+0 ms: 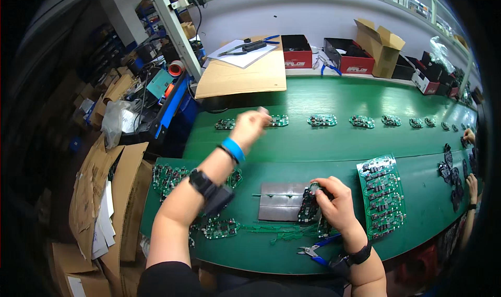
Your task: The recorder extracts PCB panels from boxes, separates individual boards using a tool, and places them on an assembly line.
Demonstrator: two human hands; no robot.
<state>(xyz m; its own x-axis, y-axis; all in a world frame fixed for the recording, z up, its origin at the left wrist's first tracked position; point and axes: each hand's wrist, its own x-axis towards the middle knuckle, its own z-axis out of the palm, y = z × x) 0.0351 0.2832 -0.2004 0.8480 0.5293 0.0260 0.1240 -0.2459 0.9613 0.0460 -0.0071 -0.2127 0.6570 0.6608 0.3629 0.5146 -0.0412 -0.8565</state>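
My left hand [250,127] reaches across to the far strip of the green bench, beside a green circuit board [279,120] in a long row. Its fingers look curled but are blurred and partly hidden, so I cannot tell whether they grip anything. Nearer, my right hand [335,202] pinches the upper end of a circuit board with dark parts [308,208]. That board lies over the right side of a grey plate [276,211], where a thin green strip also rests. Blue-handled cutters [314,252] lie open-jawed below my right hand.
A panel of joined circuit boards [383,198] lies right; loose boards [168,181] cluster left. Green offcut strips [282,231] lie near the front. Behind are cardboard [240,80], red-and-black boxes [296,57] and pliers [327,66]. Another person's hands [472,187] are at far right.
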